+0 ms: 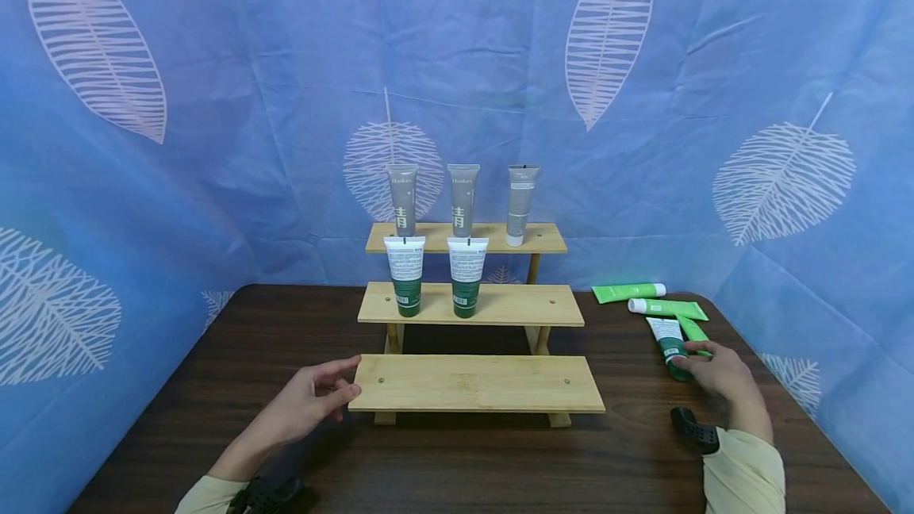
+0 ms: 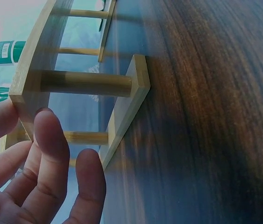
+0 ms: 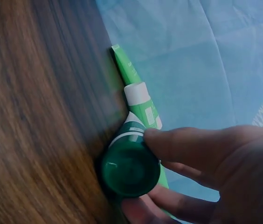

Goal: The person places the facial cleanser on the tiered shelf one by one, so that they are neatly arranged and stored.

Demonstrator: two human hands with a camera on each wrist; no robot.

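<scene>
At the left end of the lowest step of a wooden three-tier display stand [image 1: 471, 395], my left hand [image 1: 303, 403] pinches the board's edge. The left wrist view has its fingertips [image 2: 50, 128] at the board's corner and a round leg [image 2: 89, 83] beyond. On the table's right side, my right hand [image 1: 724, 379] grips a white-and-green squeeze tube [image 1: 669, 339] near its dark green cap. The right wrist view shows the cap [image 3: 130, 169] facing the camera, thumb on one side and fingers on the other. The tube lies low, close to the tabletop; whether it touches is unclear.
Two matching white-and-green tubes [image 1: 405, 268] stand on the middle step. Three grey tubes [image 1: 462, 197] stand on the top step. Several bright green tubes [image 1: 667, 308] lie at the table's back right. A blue leaf-patterned cloth [image 1: 286, 141] hangs behind the dark wooden table [image 1: 443, 474].
</scene>
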